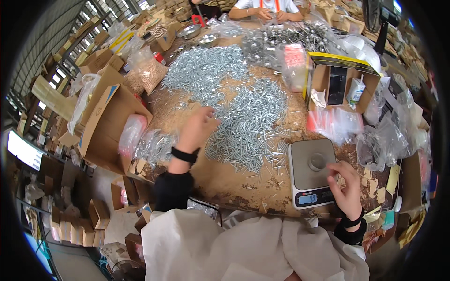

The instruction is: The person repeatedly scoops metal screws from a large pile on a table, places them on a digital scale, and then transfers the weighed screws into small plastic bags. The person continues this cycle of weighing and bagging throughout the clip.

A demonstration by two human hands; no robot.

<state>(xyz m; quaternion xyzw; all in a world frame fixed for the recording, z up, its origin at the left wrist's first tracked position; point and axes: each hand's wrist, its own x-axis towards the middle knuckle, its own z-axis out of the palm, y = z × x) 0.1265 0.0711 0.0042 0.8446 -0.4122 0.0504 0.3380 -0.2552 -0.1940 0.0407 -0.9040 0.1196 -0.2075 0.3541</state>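
Two heaps of silvery screws lie on the worn brown table, a far heap [206, 65] and a nearer heap [253, 122]. My left hand [197, 127] is over the left edge of the nearer heap, its fingers curled and slightly blurred; whatever they hold is hidden. On the right, a small round metal cup [317, 162] rests on the plate of a digital scale [311, 196] with a lit display. Beside the plate's right edge is my right hand [346, 186], thumb and fingers apart, holding nothing, with its fingertips close to the cup.
An open cardboard box [110, 131] stands at the left, with plastic bags [152, 145] of screws beside it. Right of the heaps, a box [344, 84] holds a phone and a carton above clear red-edged bags [335, 124]. Another person [267, 11] sits across the table.
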